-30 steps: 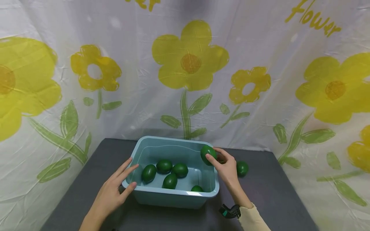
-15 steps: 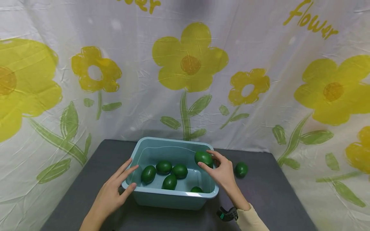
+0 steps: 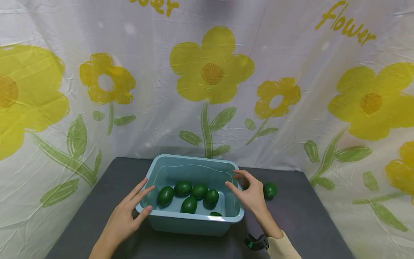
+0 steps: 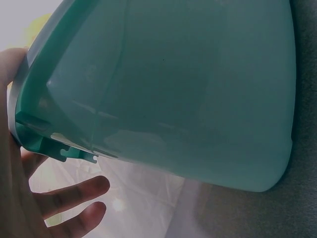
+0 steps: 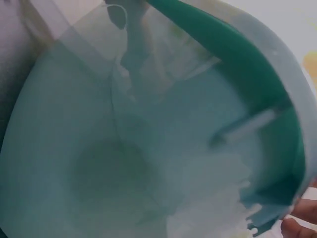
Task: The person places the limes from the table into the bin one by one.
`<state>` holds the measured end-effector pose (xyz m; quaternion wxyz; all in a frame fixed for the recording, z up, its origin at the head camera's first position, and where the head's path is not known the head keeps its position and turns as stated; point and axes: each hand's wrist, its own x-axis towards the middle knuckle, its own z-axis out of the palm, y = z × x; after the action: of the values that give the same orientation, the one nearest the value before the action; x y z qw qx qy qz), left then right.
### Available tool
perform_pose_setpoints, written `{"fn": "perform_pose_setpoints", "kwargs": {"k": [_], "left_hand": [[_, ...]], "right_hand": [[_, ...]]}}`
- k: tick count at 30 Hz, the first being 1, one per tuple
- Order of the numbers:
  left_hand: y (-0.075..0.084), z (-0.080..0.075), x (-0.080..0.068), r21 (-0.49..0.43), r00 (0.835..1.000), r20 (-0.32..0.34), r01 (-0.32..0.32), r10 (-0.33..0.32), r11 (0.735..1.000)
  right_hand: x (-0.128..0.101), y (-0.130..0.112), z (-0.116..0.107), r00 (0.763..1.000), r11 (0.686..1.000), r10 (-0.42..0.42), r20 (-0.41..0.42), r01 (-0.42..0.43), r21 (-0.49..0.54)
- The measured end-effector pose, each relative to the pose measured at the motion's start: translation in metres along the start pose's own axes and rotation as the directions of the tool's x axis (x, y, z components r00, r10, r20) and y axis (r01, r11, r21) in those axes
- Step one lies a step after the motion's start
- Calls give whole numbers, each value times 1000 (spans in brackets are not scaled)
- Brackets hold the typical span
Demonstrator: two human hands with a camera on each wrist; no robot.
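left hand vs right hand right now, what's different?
The left hand rests on the bin's near-left corner, thumb on the rim; the right hand hovers over the right rim and holds nothing. The left hand's fingers lie nearly straight; the right hand's are loosely curled. A green fruit lies beside the right hand, none by the left. Both are bare.

The head view is bright and evenly lit, soft light from above and in front; the flowered backdrop point(image 3: 207, 79) shows no hard glare. Shadows are faint: a soft one under the teal tub point(image 3: 194, 219) on the dark grey surface point(image 3: 307, 216). Wide-angle distortion bends the backdrop at both edges. Focus is sharp at centre. The 2 wrist views are dimmer and hazy: the tub wall point(image 4: 188, 89) fills each, too close to focus, with washed-out white backlight behind the left hand point(image 4: 20, 198) fingers point(image 4: 74, 191)
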<state>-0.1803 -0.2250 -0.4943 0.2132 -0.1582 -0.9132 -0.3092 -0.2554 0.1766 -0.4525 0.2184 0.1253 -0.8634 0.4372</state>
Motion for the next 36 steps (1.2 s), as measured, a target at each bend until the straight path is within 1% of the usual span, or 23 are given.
{"fn": "perform_pose_setpoints", "kwargs": {"k": [3, 6, 11, 17, 22, 28, 31, 36], "left_hand": [[0, 0, 0, -1, 1000, 0, 0, 0, 1000], [0, 0, 0, -1, 1000, 0, 0, 0, 1000], [-1, 0, 0, -5, 1000, -9, -7, 7, 1000], [-1, 2, 0, -9, 1000, -16, -20, 20, 1000], [0, 0, 1, -3, 999, -27, -23, 23, 1000], [1, 0, 2, -1, 1000, -17, -16, 16, 1000], [1, 0, 2, -2, 1000, -15, -14, 14, 1000], [0, 0, 1, 1, 1000, -20, -14, 14, 1000]], "right_hand": [[2, 3, -5, 999, 1000, 3, -32, -3, 17], [3, 7, -10, 998, 999, 26, -53, -25, 19], [7, 18, -18, 993, 997, 53, -110, -59, -52], [5, 37, -25, 979, 983, 120, -167, -140, -115], [5, 56, -27, 968, 967, 177, -179, -205, -152], [3, 80, -34, 947, 937, 269, -178, -299, -178], [2, 92, -38, 941, 924, 296, -165, -326, -198], [-1, 114, -40, 926, 894, 344, -153, -373, -248]]}}
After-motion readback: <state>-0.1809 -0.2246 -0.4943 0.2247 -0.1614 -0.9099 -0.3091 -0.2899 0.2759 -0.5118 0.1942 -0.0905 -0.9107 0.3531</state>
